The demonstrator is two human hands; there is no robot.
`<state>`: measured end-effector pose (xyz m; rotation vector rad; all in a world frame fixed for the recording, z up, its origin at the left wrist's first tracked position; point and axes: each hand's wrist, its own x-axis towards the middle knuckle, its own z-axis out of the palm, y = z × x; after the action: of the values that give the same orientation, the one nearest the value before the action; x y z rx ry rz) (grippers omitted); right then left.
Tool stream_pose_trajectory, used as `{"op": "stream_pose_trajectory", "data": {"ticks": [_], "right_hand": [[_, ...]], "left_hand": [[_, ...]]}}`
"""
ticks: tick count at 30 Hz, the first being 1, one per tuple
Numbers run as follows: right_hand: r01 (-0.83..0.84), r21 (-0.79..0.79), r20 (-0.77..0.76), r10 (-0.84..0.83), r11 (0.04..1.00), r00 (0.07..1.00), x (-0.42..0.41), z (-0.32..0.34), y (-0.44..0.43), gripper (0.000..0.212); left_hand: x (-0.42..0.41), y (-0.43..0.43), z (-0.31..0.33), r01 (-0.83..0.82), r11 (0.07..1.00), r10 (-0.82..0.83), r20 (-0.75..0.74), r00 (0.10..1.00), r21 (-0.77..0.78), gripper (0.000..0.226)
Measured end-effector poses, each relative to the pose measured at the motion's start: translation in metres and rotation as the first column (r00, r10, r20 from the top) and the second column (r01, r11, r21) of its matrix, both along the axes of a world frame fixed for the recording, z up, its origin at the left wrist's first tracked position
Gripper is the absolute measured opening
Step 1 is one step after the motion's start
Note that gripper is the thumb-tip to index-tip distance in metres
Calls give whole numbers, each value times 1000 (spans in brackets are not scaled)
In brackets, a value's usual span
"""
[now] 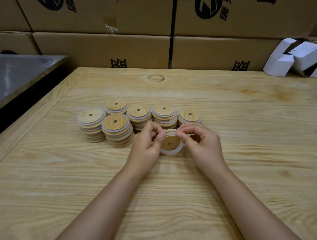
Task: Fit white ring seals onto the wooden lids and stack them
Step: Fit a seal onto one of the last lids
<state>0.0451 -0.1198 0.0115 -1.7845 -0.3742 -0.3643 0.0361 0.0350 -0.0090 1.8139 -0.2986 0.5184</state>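
Wooden lid stacks (117, 129), six of them, every lid edged in white, stand on the table (244, 123) just left of and behind the held lid (170, 143). The person's left hand (147, 144) pinches that lid's left edge, thumb on its face. The lid is tilted up off the table, a white ring seal (172, 152) hugging its lower rim. The right hand (202, 145) pinches the seal at the lid's upper right rim. Folded white cartons (300, 59) lie far to the lid's right, further back.

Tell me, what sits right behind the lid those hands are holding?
Six stacks of sealed wooden lids stand on the table behind the held lid. The left hand and right hand cover the lower parts of the nearest stacks, hiding their height.
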Motion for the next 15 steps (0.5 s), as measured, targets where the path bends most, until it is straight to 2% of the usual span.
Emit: {"op": "stream_pose_trajectory", "data": {"ticks": [8, 12, 15], "right_hand": [[-16, 23, -44, 17, 1000, 999, 2, 0, -1, 21], [-32, 46, -45, 34, 998, 998, 1, 1, 0, 20], [-31, 17, -31, 31, 999, 999, 0, -1, 2, 18]], "left_hand": [[-1, 0, 0, -6, 997, 2, -39, 999, -82, 9], [-1, -2, 4, -28, 987, 8, -122, 992, -160, 9], [-1, 1, 6, -98, 988, 84, -111, 990, -123, 14]]}}
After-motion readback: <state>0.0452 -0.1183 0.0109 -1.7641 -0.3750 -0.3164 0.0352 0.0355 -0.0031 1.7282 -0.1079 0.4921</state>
